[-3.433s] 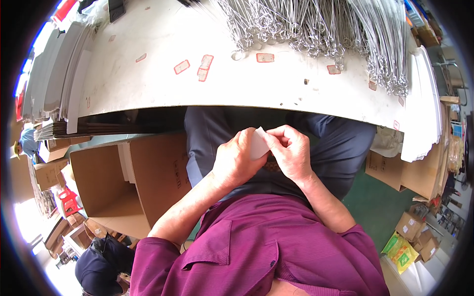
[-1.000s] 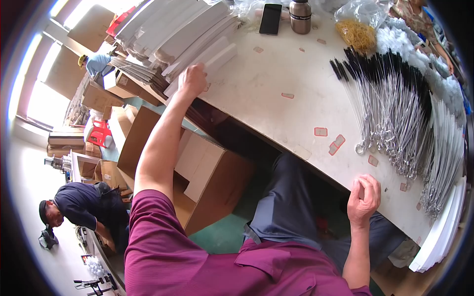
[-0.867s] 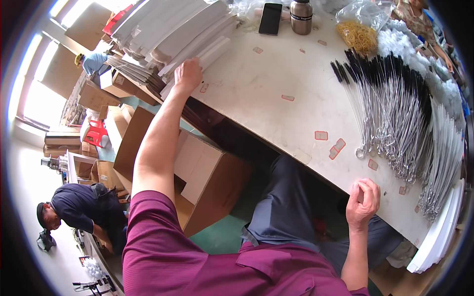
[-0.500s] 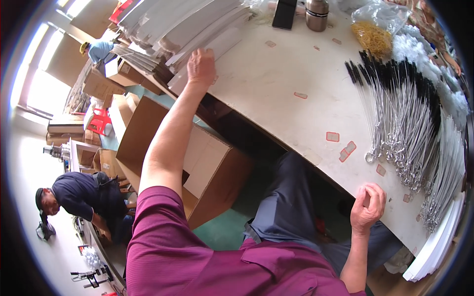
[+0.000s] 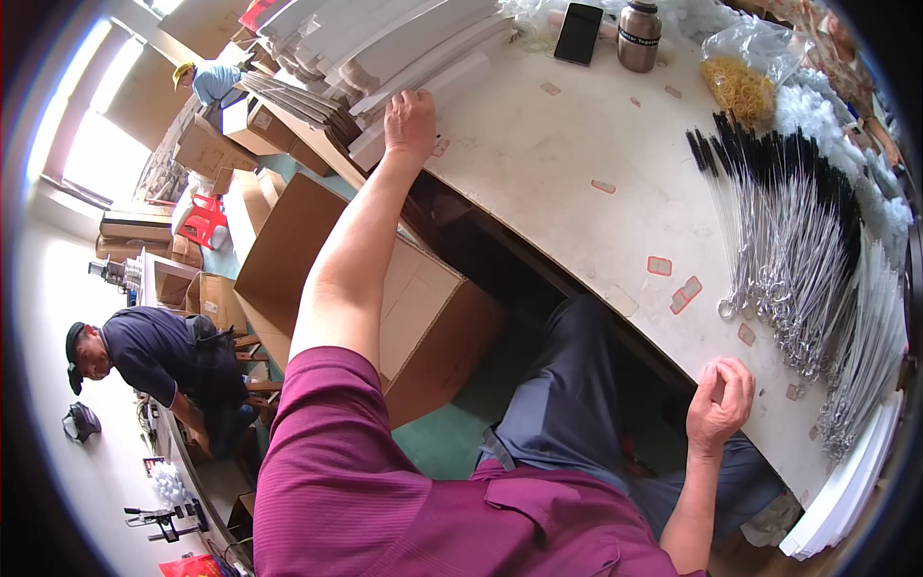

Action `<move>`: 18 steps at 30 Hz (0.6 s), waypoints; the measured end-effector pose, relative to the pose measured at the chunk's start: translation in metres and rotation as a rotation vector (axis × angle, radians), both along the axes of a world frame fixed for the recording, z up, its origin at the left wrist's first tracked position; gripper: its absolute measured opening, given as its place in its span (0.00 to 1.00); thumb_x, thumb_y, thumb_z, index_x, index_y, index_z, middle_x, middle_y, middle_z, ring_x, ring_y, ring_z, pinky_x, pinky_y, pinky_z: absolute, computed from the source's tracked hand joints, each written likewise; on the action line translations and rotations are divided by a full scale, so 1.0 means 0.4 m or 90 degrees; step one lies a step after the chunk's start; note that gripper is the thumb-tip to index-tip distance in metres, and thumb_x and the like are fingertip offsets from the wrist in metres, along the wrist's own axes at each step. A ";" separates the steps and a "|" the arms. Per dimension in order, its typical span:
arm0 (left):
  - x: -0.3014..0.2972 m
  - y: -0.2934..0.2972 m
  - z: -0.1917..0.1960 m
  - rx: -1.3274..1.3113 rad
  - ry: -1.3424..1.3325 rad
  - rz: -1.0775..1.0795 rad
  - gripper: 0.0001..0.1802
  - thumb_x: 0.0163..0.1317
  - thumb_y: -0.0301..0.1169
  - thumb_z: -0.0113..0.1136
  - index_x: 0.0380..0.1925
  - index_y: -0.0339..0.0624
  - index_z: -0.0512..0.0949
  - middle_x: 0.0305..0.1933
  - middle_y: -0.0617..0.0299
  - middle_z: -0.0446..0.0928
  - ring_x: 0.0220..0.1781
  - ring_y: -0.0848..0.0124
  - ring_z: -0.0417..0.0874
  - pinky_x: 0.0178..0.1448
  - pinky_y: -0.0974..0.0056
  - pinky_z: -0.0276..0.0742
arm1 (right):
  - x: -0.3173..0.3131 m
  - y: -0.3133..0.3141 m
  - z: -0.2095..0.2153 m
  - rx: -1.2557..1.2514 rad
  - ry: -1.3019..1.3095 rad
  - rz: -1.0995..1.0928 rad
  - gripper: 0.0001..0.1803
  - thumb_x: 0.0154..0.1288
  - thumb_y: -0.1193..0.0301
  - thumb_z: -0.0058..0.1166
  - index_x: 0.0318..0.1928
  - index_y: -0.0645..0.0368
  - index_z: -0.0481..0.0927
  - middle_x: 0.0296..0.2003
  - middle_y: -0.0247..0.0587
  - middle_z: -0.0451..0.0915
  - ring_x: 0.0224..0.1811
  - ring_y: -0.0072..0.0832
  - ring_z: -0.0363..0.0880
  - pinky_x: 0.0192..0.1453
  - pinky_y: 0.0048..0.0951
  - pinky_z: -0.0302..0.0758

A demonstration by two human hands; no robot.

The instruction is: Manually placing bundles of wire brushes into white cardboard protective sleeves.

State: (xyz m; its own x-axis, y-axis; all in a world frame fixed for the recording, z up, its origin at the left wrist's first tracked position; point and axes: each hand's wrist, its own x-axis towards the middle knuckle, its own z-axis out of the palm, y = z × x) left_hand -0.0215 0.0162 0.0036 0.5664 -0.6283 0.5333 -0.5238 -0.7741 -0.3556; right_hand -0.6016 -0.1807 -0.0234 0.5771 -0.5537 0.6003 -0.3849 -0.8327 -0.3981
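Observation:
My left hand (image 5: pixel 411 125) lies at the far left edge of the table, its fingers curled and pressed together. It is at the near ends of several long, flat white cardboard pieces (image 5: pixel 437 85); what is under the fingers is hidden. Over the table's near edge on the right, my right hand (image 5: pixel 720 406) is closed loosely, thumb against the bent fingers, with nothing visible in it. Beyond it lies a heap of thin wire brushes (image 5: pixel 784 221) with black bristles and ring ends. More wire brushes with pale bristles (image 5: pixel 870 337) lie at the right.
A bag of yellow rubber bands (image 5: pixel 737 88), a metal flask (image 5: pixel 638 38) and a dark phone (image 5: pixel 578 35) stand or lie at the back of the table (image 5: pixel 538 173). An open cardboard box (image 5: pixel 433 317) is below its edge. A person (image 5: pixel 173 361) bends at the left.
The view has shifted slightly, so the table things appear a little further right. My left hand stays by the white cardboard ends, and my right hand keeps its curled shape.

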 end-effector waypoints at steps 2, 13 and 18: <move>-0.051 -0.045 0.002 -0.038 0.027 -0.042 0.20 0.57 0.27 0.63 0.51 0.36 0.80 0.47 0.48 0.81 0.53 0.50 0.84 0.60 0.53 0.80 | -0.019 -0.005 -0.001 -0.007 -0.001 -0.014 0.03 0.65 0.80 0.61 0.39 0.63 0.81 0.42 0.46 0.84 0.44 0.45 0.83 0.50 0.43 0.79; -0.478 -0.224 0.002 -0.267 0.412 -0.382 0.18 0.68 0.28 0.67 0.56 0.38 0.83 0.56 0.48 0.85 0.60 0.57 0.86 0.66 0.57 0.79 | -0.049 -0.006 0.055 0.159 -0.162 0.057 0.03 0.62 0.80 0.62 0.37 0.62 0.82 0.40 0.44 0.85 0.42 0.41 0.84 0.46 0.39 0.82; -0.685 -0.303 -0.010 -0.274 0.544 -0.480 0.15 0.66 0.26 0.64 0.51 0.35 0.83 0.51 0.48 0.86 0.55 0.50 0.86 0.64 0.53 0.78 | -0.344 -0.092 0.124 -0.035 -0.159 -0.182 0.04 0.64 0.76 0.64 0.38 0.61 0.84 0.40 0.45 0.86 0.41 0.42 0.86 0.46 0.39 0.83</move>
